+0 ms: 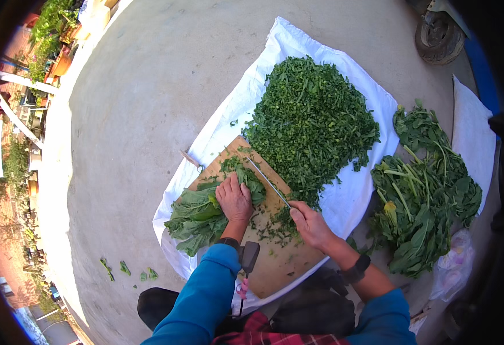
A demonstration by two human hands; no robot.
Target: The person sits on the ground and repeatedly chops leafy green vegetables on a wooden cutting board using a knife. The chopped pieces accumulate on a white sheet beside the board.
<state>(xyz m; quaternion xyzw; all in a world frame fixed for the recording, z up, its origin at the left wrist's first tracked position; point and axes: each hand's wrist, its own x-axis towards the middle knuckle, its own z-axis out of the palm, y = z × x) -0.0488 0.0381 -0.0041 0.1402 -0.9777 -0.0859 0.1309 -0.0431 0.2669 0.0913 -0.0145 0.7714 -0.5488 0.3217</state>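
My left hand presses on a bunch of green leaves lying across a wooden cutting board. In my right hand is the handle of a knife, its thin blade seen nearly edge-on just right of the bunch. Cut scraps lie around the blade on the board. Beyond the board, a large heap of chopped greens rests on a white woven sheet, which also lies under the board.
Whole leafy greens are piled on the concrete floor at the right. A clear plastic bag, a white sack and a wheel are farther right. Loose leaf bits lie at lower left; potted plants stand at far left.
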